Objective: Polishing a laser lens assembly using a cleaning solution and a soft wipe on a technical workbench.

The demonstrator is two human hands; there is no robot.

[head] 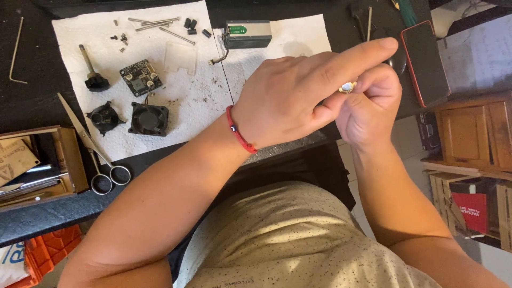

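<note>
The left hand (290, 96) and right hand (368, 104) meet, a small gold ring-shaped part (347, 87) pinched between their fingertips (358, 81).

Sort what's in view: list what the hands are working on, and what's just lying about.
In hand:
left hand
right hand
small gold ring-like part pinched between them

Lying about:
scissors
two small black fans
circuit board
metal rods
phone
grey module

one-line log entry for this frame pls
left hand: over right hand, touching ring | right hand: wears ring | desk: fan, circuit board, scissors
</note>
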